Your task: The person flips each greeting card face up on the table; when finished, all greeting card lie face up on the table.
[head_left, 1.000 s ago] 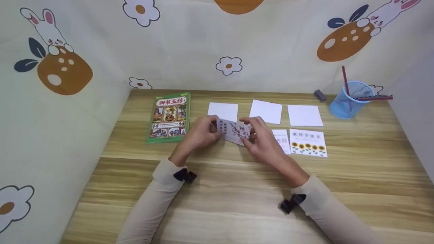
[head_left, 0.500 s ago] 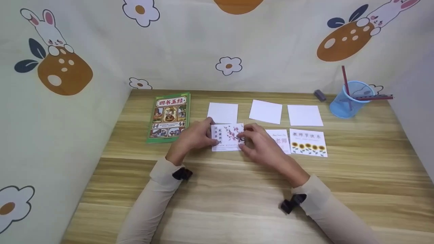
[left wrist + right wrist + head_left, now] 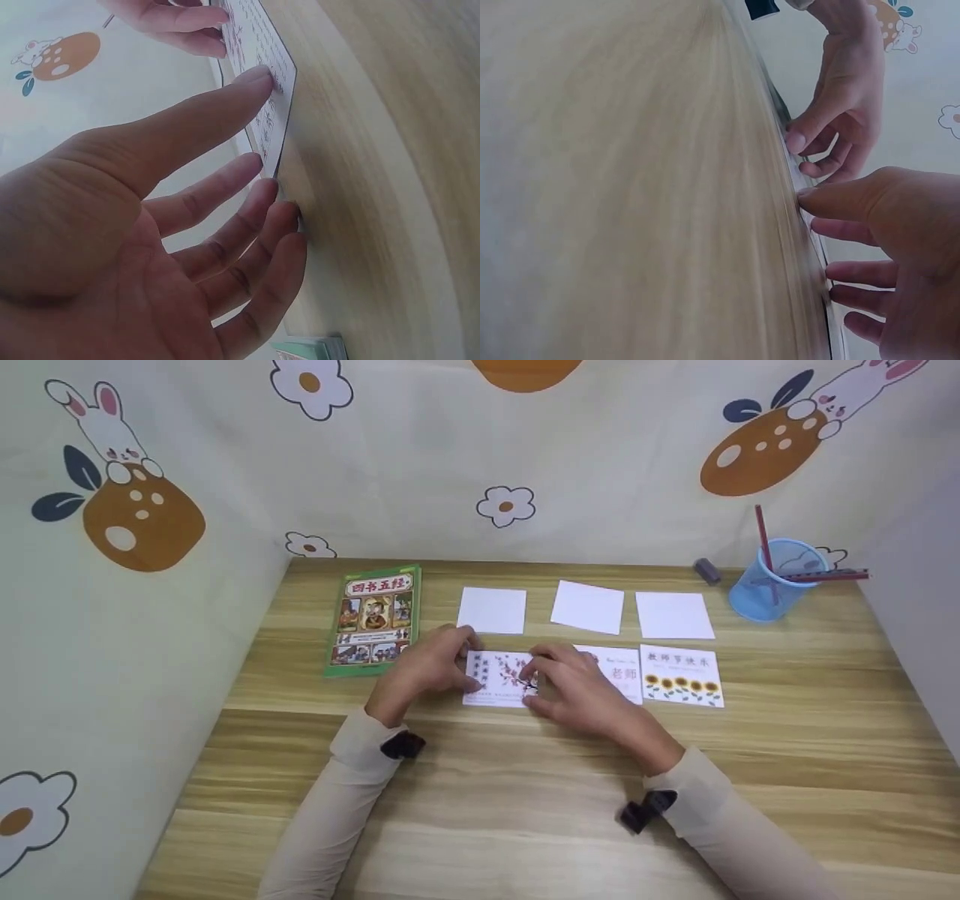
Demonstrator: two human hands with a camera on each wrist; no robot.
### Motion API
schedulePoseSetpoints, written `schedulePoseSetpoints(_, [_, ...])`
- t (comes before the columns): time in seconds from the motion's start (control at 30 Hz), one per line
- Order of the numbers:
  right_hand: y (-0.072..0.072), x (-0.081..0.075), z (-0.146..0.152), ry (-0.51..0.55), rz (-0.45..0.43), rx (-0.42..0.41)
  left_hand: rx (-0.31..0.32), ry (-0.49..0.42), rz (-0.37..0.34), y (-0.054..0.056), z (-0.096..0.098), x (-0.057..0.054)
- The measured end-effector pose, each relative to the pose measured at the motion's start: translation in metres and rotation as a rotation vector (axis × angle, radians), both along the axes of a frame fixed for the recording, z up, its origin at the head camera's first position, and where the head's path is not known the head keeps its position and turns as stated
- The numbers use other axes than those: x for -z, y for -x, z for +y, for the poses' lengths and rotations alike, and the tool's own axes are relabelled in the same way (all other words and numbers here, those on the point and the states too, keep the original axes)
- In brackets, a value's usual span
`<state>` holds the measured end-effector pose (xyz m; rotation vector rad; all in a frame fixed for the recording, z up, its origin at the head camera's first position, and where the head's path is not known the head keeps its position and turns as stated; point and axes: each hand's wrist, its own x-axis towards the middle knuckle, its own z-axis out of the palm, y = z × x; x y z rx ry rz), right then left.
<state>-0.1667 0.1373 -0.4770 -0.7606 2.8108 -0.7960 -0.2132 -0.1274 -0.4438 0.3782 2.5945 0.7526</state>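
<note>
A white greeting card (image 3: pixel 495 679) printed with pink blossoms and lettering lies flat, or nearly so, on the table. Its left edge is held by my left hand (image 3: pixel 427 667), with the thumb (image 3: pixel 251 84) over the printed face and the index finger near the edge. At the opposite edge my right hand (image 3: pixel 585 690) holds it between thumb and fingers, covering that end. Partly behind the right hand is a second card (image 3: pixel 622 675) with pink lettering. To its right lies a card with sunflowers (image 3: pixel 682 682).
Behind the cards, three blank white squares lie in a row: a left square (image 3: pixel 492 610), a middle square (image 3: pixel 588 607) and a right square (image 3: pixel 675 615). A green-edged book (image 3: pixel 375 619) lies left. A blue pencil cup (image 3: pixel 761 592) and dark eraser (image 3: pixel 707 571) stand back right.
Tilted up a second ago, the blossom card has come down flat and then shifted slightly toward the person, both hands following it. The other cards stay put.
</note>
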Motion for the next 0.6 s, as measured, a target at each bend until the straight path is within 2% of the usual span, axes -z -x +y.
schedulePoseSetpoints(0.1, [0.0005,0.0001,0.0006,-0.004,0.003,-0.003,-0.002,0.004,0.002,-0.0002,0.0,0.0002])
schedulePoseSetpoints(0.33, [0.0017,0.0024,0.0025,0.024,0.027,-0.035,0.051,-0.028,0.049,-0.0004,-0.0027,0.0011])
schedulePoseSetpoints(0.6, [0.0013,0.0026,0.0046,0.035,0.015,-0.041,0.047,-0.037,0.028,-0.0001,-0.0035,0.0006])
